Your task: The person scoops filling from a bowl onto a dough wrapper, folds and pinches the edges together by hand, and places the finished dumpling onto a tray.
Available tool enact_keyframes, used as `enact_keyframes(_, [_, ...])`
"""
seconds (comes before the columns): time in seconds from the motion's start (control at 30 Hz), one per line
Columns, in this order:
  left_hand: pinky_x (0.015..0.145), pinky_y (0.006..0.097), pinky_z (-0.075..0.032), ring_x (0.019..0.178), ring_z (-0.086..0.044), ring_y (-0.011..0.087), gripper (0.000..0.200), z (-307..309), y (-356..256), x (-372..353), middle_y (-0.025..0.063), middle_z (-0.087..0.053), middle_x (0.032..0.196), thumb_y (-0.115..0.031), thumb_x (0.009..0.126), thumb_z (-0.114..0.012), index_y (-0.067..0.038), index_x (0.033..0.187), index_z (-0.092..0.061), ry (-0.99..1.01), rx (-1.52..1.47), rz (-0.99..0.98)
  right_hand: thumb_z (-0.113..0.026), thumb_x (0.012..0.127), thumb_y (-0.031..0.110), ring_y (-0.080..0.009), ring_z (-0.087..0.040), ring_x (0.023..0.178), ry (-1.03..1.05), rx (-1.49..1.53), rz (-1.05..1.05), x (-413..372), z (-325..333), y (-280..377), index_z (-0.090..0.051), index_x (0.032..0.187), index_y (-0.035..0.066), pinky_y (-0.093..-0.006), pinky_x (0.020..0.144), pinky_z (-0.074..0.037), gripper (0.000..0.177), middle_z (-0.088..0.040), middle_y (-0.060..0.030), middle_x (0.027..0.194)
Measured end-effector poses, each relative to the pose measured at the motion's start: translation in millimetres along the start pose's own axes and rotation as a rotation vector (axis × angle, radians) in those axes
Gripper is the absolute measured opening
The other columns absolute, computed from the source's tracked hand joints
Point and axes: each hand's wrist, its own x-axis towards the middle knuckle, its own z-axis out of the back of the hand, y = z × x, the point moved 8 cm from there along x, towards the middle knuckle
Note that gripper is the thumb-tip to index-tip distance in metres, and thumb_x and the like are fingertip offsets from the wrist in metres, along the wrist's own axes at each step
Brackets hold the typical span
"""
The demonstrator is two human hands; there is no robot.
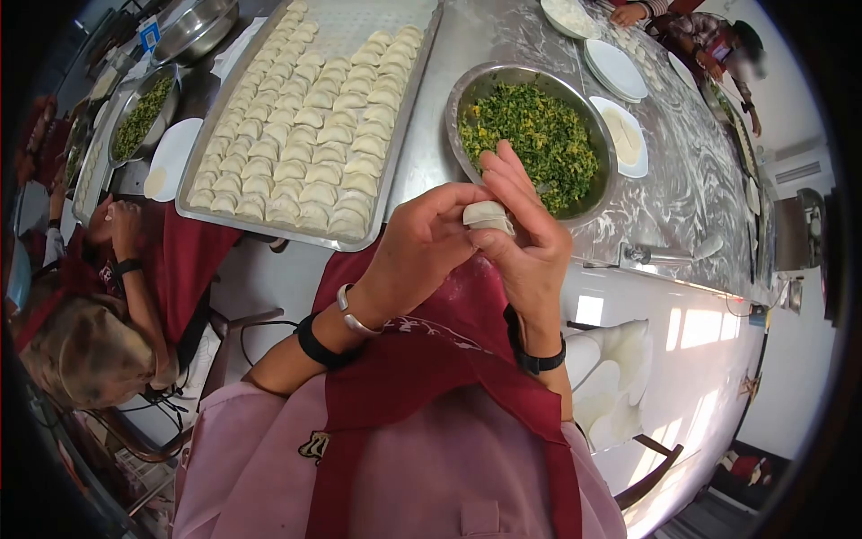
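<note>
Between my two hands, in front of my apron, is a pale folded dumpling [488, 216]. My left hand [429, 242] has its fingers bent round the dumpling's near left side. My right hand [532, 235] holds it from the right, thumb against its lower edge and fingers raised behind. Just beyond my hands stands a steel bowl [603, 142] of chopped green and yellow filling [530, 135]. Left of that, a metal tray [382, 202] bears several rows of finished dumplings [296, 135].
White plates [615, 70] and a plate with a wrapper [628, 148] lie right of the bowl on the floury metal table [678, 198]. A person in a patterned cap [103, 350] sits at the left. Another person [718, 45] works at the far right.
</note>
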Motion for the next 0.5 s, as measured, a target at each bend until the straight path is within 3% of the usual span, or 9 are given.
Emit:
enact_keyframes(0.07, [0.076,0.0218,-0.052,0.091,-0.06,0.0042,0.033,-1.7,-4.4,1.4,0.0036,-0.066,0.104,0.002,0.093,-0.06,0.004,0.125,-0.057,-0.046,-0.022,-0.064,-0.074,0.084,0.006,-0.0349,-0.048,0.138,0.068,-0.082,0.029,-2.5,3.4,-3.2,-0.075,0.11,0.002,-0.0434,0.111,-0.039,0.027,-0.071,-0.0134,0.121])
enact_keyframes(0.17, [0.088,0.023,-0.051,0.105,-0.059,0.008,0.039,0.2,3.9,1.1,0.0077,-0.061,0.121,0.0,0.095,-0.061,0.003,0.133,-0.053,0.018,0.102,-0.038,-0.075,0.086,0.014,-0.0351,-0.043,0.142,0.152,-0.072,0.053,-7.5,3.9,-15.7,-0.073,0.116,0.003,-0.0437,0.112,-0.038,0.033,-0.067,-0.014,0.13])
enact_keyframes(0.23, [0.09,0.0239,-0.051,0.108,-0.058,0.009,0.04,6.2,6.5,1.5,0.0081,-0.061,0.123,0.0,0.095,-0.061,0.004,0.134,-0.051,0.008,0.215,0.058,-0.074,0.089,0.024,-0.0354,-0.041,0.143,0.172,-0.126,0.052,-4.4,0.3,-14.6,-0.073,0.116,0.002,-0.0437,0.113,-0.037,0.035,-0.066,-0.0144,0.131])
enact_keyframes(0.33, [0.092,0.0254,-0.051,0.111,-0.058,0.0103,0.042,3.8,7.7,1.6,0.0091,-0.06,0.125,0.0,0.095,-0.06,0.005,0.135,-0.05,-0.004,0.03,0.03,-0.068,0.093,0.034,-0.0355,-0.04,0.144,0.045,-0.16,0.055,-0.7,-6.0,-2.2,-0.073,0.116,0.002,-0.0434,0.113,-0.037,0.039,-0.066,-0.0147,0.131])
enact_keyframes(0.4, [0.094,0.0267,-0.051,0.113,-0.058,0.0112,0.043,-0.4,5.3,0.8,0.0098,-0.058,0.127,0.0,0.095,-0.06,0.006,0.136,-0.048,-0.018,-0.115,-0.015,-0.062,0.095,0.045,-0.036,-0.037,0.145,0.012,-0.209,0.075,-0.9,-4.5,-1.5,-0.068,0.125,0.003,-0.0437,0.113,-0.037,0.051,-0.063,-0.0145,0.136])
enact_keyframes(0.5, [0.097,0.0292,-0.05,0.116,-0.057,0.0131,0.047,-3.9,4.0,-1.1,0.011,-0.056,0.129,-0.003,0.097,-0.06,0.007,0.14,-0.045,-0.009,-0.09,0.003,-0.064,0.092,0.049,-0.0368,-0.035,0.146,0.203,-0.274,0.101,-4.1,-0.4,-13.7,-0.061,0.134,0.004,-0.0444,0.113,-0.036,0.062,-0.057,-0.0147,0.143])
